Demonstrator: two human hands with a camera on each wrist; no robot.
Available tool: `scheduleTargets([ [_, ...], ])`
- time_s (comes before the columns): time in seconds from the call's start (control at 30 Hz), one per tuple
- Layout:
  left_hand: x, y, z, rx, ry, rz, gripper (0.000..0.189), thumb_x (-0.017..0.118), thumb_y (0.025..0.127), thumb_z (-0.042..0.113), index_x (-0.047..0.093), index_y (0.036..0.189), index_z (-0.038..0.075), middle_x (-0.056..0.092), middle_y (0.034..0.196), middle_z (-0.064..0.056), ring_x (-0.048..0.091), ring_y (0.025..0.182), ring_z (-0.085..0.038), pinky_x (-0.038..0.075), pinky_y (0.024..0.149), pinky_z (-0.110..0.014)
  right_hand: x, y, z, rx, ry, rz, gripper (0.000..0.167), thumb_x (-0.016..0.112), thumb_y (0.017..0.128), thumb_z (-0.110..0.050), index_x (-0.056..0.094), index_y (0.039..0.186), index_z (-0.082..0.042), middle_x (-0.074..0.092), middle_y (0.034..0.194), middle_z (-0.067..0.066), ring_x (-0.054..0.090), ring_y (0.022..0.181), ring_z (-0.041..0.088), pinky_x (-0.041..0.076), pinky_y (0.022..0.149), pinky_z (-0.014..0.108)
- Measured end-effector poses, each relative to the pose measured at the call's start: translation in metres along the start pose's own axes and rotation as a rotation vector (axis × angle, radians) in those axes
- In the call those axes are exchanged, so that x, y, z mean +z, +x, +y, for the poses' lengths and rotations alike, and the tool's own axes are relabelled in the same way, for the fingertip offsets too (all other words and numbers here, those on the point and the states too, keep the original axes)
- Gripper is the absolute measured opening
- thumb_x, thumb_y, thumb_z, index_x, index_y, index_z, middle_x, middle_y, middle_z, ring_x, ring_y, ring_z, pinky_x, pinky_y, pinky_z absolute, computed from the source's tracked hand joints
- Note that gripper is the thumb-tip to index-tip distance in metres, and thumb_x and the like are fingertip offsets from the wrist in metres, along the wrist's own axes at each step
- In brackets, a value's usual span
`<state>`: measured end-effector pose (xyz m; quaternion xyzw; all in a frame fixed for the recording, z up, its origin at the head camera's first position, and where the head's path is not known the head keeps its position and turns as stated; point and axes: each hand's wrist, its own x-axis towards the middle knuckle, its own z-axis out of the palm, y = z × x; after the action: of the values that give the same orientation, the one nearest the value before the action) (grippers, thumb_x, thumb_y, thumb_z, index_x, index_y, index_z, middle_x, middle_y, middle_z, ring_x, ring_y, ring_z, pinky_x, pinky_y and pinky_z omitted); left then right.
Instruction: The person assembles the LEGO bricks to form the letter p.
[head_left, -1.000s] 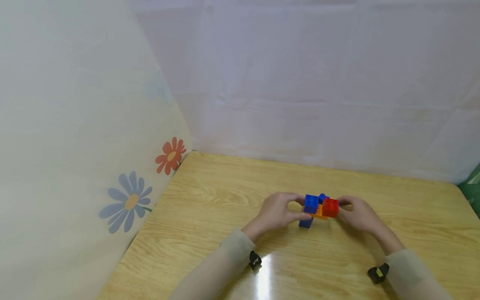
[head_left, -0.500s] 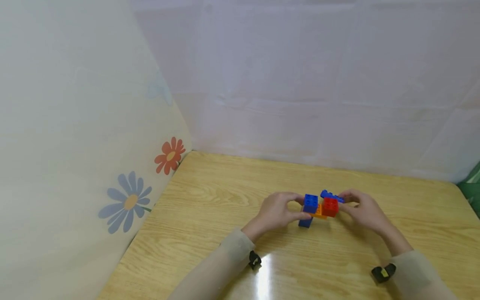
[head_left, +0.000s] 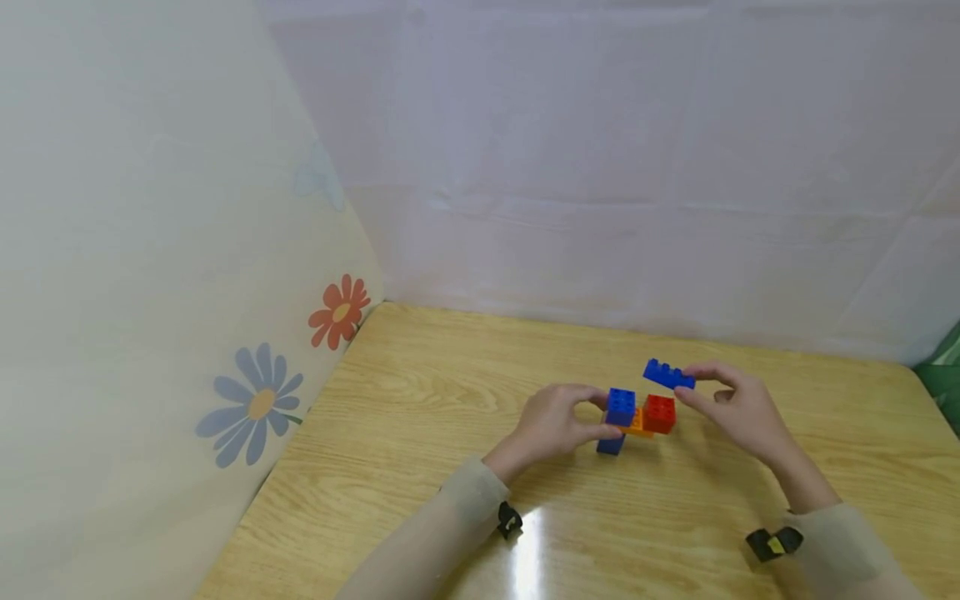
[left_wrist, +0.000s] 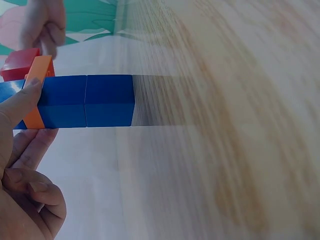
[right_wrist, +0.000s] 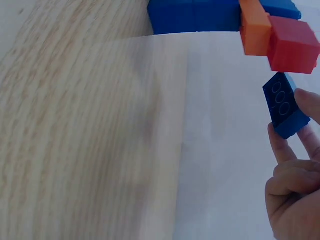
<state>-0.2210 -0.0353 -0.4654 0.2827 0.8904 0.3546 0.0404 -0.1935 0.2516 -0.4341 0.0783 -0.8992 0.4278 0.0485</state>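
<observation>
In the head view my left hand (head_left: 551, 425) grips a small toy-brick structure at its orange brick (head_left: 637, 422), thumb on the near side. The left wrist view shows two stacked lower blue bricks (left_wrist: 85, 101) under that orange brick, with the bottom one at the tabletop. An upper blue brick (head_left: 621, 407) sits on one end of the orange brick and a red brick (head_left: 660, 414) on the other. My right hand (head_left: 738, 408) pinches a long blue brick (head_left: 667, 374), tilted, just beyond and above the red one. Its hollow underside with round tubes shows in the right wrist view.
The wood-grain table (head_left: 450, 367) runs back to a pale cloth backdrop (head_left: 600, 167). On the left hangs a white sheet (head_left: 150, 208) printed with flowers. Something green (head_left: 943, 375) shows at the far right edge.
My right hand has lifted the long blue brick up and away from behind the red brick, toward the back right. The left hand and the structure have barely moved.
</observation>
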Motion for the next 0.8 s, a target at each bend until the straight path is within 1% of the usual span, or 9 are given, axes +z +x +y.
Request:
scheduleTargets([
  [0.03,0.0,0.0,0.0,-0.001,0.0,-0.001,0.052,0.078,0.087,0.059,0.075,0.125,0.025,0.071,0.115,0.021,0.065,0.117,-0.008,0.051,0.099,-0.034,0.0,0.0,-0.002,-0.011,0.011,0.002,0.037,0.074,0.099,-0.033,0.069,0.125,-0.007,0.067,0.123,0.017,0.048,0.06,0.016,0.042,0.051,0.026],
  [0.1,0.0,0.0,0.0,0.002,0.002,0.0,0.052,0.078,0.087,0.059,0.075,0.126,0.025,0.071,0.115,0.021,0.065,0.117,-0.008,0.051,0.1,-0.034,-0.001,-0.002,-0.007,-0.029,0.033,0.001,0.036,0.075,0.099,-0.03,0.068,0.126,-0.007,0.066,0.123,0.017,0.033,0.048,0.012,0.035,0.044,0.029],
  [0.17,0.0,0.001,0.0,0.008,0.005,0.002,0.052,0.078,0.087,0.059,0.075,0.126,0.025,0.072,0.114,0.021,0.065,0.117,-0.008,0.051,0.099,-0.034,0.0,-0.003,-0.01,-0.05,0.042,0.003,0.035,0.075,0.099,-0.028,0.068,0.126,-0.007,0.066,0.122,0.016,0.03,0.046,0.009,0.033,0.041,0.03],
  [0.3,0.0,0.001,-0.001,0.016,0.004,0.003,0.051,0.078,0.087,0.058,0.075,0.125,0.024,0.072,0.114,0.021,0.065,0.116,-0.009,0.051,0.099,-0.034,0.001,-0.004,-0.016,-0.098,0.049,0.016,0.031,0.077,0.097,-0.022,0.069,0.124,-0.009,0.067,0.118,0.012,0.03,0.045,0.01,0.032,0.039,0.03],
  [0.37,0.001,0.001,-0.001,0.018,0.001,0.003,0.051,0.078,0.087,0.058,0.075,0.125,0.024,0.072,0.113,0.021,0.066,0.116,-0.009,0.051,0.098,-0.033,0.001,-0.005,-0.019,-0.127,0.051,0.025,0.029,0.078,0.096,-0.018,0.07,0.123,-0.01,0.068,0.111,0.008,0.03,0.044,0.01,0.032,0.039,0.03],
  [0.47,0.001,0.001,-0.001,0.022,-0.001,0.005,0.05,0.079,0.087,0.057,0.075,0.125,0.024,0.072,0.112,0.021,0.066,0.115,-0.01,0.051,0.098,-0.033,0.002,-0.006,-0.022,-0.163,0.056,0.029,0.029,0.079,0.094,-0.014,0.07,0.121,-0.013,0.062,0.078,0.001,0.029,0.042,0.008,0.031,0.037,0.029],
  [0.57,0.001,0.001,-0.002,0.031,0.0,0.008,0.05,0.079,0.087,0.057,0.075,0.125,0.024,0.072,0.111,0.021,0.067,0.114,-0.011,0.052,0.096,-0.032,0.003,-0.006,-0.023,-0.189,0.053,0.03,0.03,0.08,0.093,-0.01,0.071,0.12,-0.015,0.04,0.055,-0.005,0.027,0.041,0.005,0.031,0.037,0.028],
  [0.6,0.001,0.001,-0.002,0.035,0.001,0.01,0.05,0.078,0.087,0.057,0.075,0.124,0.024,0.072,0.111,0.021,0.067,0.113,-0.011,0.052,0.096,-0.032,0.004,-0.007,-0.024,-0.197,0.052,0.027,0.03,0.081,0.092,-0.009,0.071,0.12,-0.015,0.034,0.051,-0.005,0.027,0.041,0.005,0.03,0.036,0.028],
  [0.8,0.001,0.002,-0.003,0.053,-0.009,0.016,0.048,0.078,0.088,0.057,0.076,0.123,0.025,0.072,0.109,0.021,0.068,0.112,-0.01,0.052,0.094,-0.03,0.007,-0.008,-0.028,-0.249,0.058,0.012,0.034,0.081,0.09,-0.004,0.071,0.119,-0.017,0.035,0.051,-0.004,0.028,0.041,0.005,0.031,0.037,0.027],
])
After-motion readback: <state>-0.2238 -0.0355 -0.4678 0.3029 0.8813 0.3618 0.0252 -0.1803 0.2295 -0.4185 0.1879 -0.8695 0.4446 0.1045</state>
